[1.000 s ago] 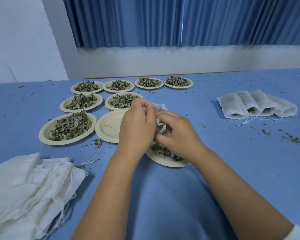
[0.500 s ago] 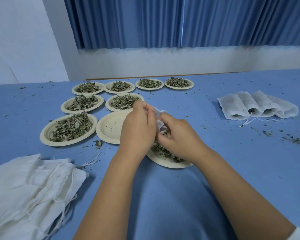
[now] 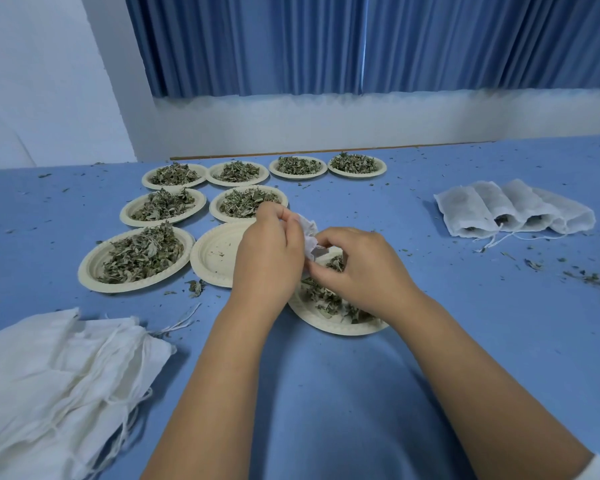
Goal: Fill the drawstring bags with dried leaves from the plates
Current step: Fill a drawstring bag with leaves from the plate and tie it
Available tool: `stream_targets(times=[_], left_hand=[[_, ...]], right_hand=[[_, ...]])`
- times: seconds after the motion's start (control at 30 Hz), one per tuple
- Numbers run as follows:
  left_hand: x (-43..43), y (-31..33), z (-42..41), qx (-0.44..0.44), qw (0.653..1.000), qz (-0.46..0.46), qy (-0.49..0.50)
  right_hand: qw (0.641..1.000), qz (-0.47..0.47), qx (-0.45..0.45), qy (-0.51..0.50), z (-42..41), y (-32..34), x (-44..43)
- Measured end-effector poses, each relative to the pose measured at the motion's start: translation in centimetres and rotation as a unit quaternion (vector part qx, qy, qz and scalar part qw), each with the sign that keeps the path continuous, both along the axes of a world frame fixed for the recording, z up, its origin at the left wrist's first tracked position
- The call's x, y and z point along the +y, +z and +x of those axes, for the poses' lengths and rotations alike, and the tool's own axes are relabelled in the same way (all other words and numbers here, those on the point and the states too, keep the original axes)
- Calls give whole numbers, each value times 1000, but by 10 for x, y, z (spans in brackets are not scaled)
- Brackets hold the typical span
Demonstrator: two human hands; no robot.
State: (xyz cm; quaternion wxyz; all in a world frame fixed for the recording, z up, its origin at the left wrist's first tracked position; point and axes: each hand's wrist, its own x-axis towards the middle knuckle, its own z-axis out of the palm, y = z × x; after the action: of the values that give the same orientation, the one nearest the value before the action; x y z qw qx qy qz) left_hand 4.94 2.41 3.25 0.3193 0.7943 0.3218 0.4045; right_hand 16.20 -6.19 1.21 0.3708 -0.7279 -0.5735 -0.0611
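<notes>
Left hand and right hand pinch drawstring bag at its mouth, my fingers curled, just above near plate. I'd spread it wide over that plate's dried leaves, so spills land there.

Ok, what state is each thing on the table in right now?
drawstring bag: crumpled, held between both hands above the near plate
left hand: grips the bag
right hand: pinches the bag's mouth
near plate: partly emptied
middle plate: empty, only crumbs
seven other plates: heaped with dried leaves
four bags at right: filled, lying down, mouths open
bag stack: empty, flat
</notes>
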Motion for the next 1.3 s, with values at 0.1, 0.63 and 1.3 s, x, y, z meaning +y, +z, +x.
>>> stream_targets(times=[0.1,0.63,1.3], left_hand=[[1,-1,0,-4,1000,2,-9],[12,-11,0,23,999,12,24],[12,-10,0,22,1000,8,17]], right_hand=[[996,-4,72,43,-1,-2,-1],[978,15,184,-100,26,-3,2],[955,-284,62,-59,30,-2,-4]])
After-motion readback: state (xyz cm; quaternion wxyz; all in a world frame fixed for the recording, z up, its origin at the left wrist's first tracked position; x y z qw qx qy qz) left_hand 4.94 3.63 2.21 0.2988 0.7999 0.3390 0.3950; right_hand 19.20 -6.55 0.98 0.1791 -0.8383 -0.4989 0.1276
